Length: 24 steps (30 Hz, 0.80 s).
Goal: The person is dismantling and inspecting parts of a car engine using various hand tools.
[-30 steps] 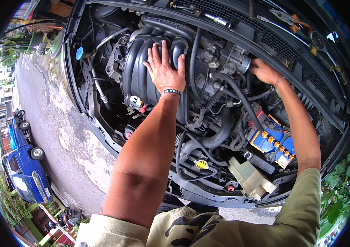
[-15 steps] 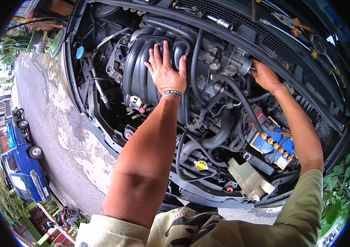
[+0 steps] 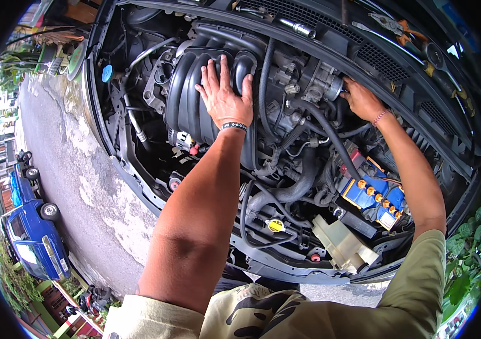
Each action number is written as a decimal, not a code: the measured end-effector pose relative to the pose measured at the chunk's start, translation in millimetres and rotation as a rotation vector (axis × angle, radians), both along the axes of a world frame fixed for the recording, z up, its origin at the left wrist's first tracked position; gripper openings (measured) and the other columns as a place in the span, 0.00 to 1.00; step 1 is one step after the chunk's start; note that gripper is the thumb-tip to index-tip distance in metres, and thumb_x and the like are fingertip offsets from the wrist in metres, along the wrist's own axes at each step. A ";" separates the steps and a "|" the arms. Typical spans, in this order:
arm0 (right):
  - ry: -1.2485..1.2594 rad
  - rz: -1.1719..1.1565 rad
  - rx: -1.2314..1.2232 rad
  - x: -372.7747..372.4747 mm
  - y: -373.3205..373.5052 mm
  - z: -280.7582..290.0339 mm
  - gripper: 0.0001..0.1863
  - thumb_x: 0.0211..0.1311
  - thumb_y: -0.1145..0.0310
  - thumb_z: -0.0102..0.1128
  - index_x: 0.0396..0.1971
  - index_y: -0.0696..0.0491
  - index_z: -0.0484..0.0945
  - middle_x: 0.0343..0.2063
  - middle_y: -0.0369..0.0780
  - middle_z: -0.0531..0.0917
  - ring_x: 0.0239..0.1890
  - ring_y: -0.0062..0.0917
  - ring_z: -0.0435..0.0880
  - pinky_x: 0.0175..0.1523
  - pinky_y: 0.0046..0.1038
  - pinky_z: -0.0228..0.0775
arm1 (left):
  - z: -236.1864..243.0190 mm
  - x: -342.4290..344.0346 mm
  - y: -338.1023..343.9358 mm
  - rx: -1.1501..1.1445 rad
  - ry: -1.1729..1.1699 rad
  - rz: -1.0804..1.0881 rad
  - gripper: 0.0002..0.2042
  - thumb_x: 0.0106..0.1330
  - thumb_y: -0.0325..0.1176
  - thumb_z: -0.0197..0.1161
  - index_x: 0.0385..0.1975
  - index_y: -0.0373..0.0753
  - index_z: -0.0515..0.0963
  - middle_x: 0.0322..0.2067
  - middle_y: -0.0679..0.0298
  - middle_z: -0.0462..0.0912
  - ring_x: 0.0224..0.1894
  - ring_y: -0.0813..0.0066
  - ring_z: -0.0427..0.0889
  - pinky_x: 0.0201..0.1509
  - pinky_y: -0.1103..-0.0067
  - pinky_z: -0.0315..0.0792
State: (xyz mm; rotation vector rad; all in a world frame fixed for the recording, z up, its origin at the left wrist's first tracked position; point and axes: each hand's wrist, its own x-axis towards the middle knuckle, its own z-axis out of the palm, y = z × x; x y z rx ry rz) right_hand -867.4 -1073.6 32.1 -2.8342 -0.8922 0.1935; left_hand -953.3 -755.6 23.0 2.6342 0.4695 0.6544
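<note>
My left hand (image 3: pixel 226 103) lies flat with fingers spread on the black ribbed intake manifold (image 3: pixel 183 96) of a car engine, holding nothing. Off to the right, my right hand (image 3: pixel 364 101) reaches to the round metal mouth of the throttle body (image 3: pixel 331 86). Its fingers are bent together at that opening. Their tips are hidden, and whatever they grip cannot be made out. A thick black hose (image 3: pixel 267 93) runs just right of my left hand, and another hose (image 3: pixel 334 133) passes below the throttle body toward the battery.
A blue battery (image 3: pixel 365 195) with orange caps sits under my right forearm. Nearer are a pale plastic reservoir (image 3: pixel 339 243) and a yellow-topped radiator cap (image 3: pixel 275 226). Along the cowl lie a socket (image 3: pixel 305 29), pliers (image 3: pixel 387 24) and a ratchet (image 3: pixel 435 56). A blue pickup (image 3: pixel 34 237) stands on the road.
The view has shifted very slightly. Both hands keep their places, the left flat on the manifold and the right at the throttle body's mouth.
</note>
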 end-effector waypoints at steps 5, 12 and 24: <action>0.783 -0.293 0.171 15.2 10.5 17.3 0.16 0.66 0.71 0.52 0.52 0.59 0.73 0.29 0.47 0.84 0.38 0.44 0.83 0.47 0.41 0.73 | 0.1 -0.1 0.4 -0.005 -0.003 -0.004 0.33 0.66 0.52 0.59 0.70 0.52 0.61 0.70 0.55 0.59 0.74 0.53 0.52 0.75 0.52 0.43; 0.090 0.045 0.046 7.8 4.6 -5.5 0.17 0.66 0.64 0.54 0.24 0.62 0.80 0.27 0.55 0.81 0.37 0.48 0.82 0.46 0.41 0.73 | 0.6 -0.7 1.5 -0.004 -0.008 0.004 0.33 0.65 0.52 0.60 0.70 0.52 0.62 0.70 0.55 0.59 0.73 0.53 0.53 0.75 0.52 0.43; 0.213 0.017 0.083 21.1 -24.6 -18.0 0.14 0.68 0.65 0.51 0.39 0.60 0.80 0.35 0.51 0.83 0.46 0.45 0.82 0.53 0.41 0.71 | 0.1 0.9 -1.6 -0.022 0.011 -0.016 0.35 0.64 0.54 0.60 0.70 0.50 0.60 0.70 0.53 0.58 0.74 0.52 0.51 0.75 0.52 0.41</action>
